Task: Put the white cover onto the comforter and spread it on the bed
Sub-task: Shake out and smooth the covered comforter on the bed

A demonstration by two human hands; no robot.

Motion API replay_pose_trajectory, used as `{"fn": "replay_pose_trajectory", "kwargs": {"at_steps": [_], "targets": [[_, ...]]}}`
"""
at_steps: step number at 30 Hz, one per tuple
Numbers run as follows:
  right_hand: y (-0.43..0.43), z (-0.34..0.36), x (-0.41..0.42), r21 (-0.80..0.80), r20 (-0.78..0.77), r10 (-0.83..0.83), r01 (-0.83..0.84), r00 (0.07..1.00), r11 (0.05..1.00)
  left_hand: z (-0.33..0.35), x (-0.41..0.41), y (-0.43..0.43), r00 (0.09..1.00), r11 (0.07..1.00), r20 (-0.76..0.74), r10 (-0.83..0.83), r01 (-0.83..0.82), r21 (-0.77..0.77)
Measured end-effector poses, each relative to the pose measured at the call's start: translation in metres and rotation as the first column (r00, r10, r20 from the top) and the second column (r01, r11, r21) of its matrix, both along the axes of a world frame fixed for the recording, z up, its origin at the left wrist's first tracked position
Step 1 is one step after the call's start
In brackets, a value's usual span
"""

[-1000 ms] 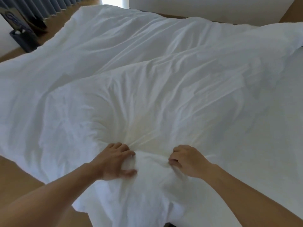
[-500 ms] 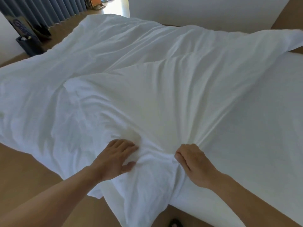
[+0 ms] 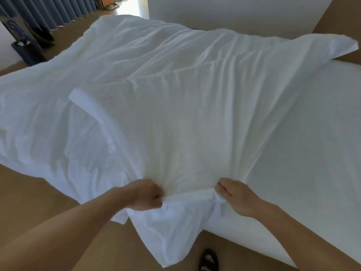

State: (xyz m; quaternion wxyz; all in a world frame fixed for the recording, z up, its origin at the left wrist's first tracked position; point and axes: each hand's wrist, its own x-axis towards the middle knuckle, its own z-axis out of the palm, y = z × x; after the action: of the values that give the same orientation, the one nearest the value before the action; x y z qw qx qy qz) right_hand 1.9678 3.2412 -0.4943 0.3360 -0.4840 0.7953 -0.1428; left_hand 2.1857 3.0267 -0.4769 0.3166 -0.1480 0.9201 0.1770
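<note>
The white cover [image 3: 175, 90] billows over the bed, lifted off it and stretched toward me, with the comforter showing as a thicker shape inside it. A folded white band [image 3: 91, 116] lies on its left part. My left hand [image 3: 145, 194] grips the near edge of the cover in a fist. My right hand [image 3: 236, 196] holds the same edge a little to the right, fingers curled into the fabric. A loose corner [image 3: 170, 237] hangs down between my arms. The bare white mattress [image 3: 312, 153] shows on the right.
Wooden floor [image 3: 39, 202] lies to the left and below. A foot in a dark sandal [image 3: 209, 260] stands by the bed's near corner. A dark bin [image 3: 27, 53] and grey curtains [image 3: 48, 10] are at the far left. A white wall [image 3: 234, 12] stands behind the bed.
Both hands have pulled the cover's near edge up and toward me. The cover has risen off the bed and slid left, baring more mattress on the right. My left hand has closed into a fist.
</note>
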Motion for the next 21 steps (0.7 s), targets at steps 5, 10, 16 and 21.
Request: {"fn": "replay_pose_trajectory", "kwargs": {"at_steps": [5, 10, 16, 21], "targets": [[-0.021, -0.004, 0.003, 0.248, 0.028, 0.196, -0.197, 0.980, 0.948, 0.006, -0.011, -0.030, 0.986, 0.985, -0.020, 0.167, -0.165, 0.059], [-0.072, 0.037, 0.011, -0.162, -0.309, 0.285, -0.346, 0.907, 0.924, 0.004, 0.002, -0.062, 0.944, 0.991, -0.328, 0.008, -0.050, -0.120], [-0.101, -0.003, 0.059, 0.101, -0.263, 0.670, -0.671, 0.694, 0.734, -0.025, 0.029, -0.092, 0.946, 0.985, -0.322, -0.042, -0.015, -0.174], [-0.119, -0.009, 0.067, 0.199, 0.197, 0.751, -0.775, 0.631, 0.599, -0.021, 0.000, -0.137, 0.852, 0.960, -0.522, 0.042, -0.179, -0.215]]}}
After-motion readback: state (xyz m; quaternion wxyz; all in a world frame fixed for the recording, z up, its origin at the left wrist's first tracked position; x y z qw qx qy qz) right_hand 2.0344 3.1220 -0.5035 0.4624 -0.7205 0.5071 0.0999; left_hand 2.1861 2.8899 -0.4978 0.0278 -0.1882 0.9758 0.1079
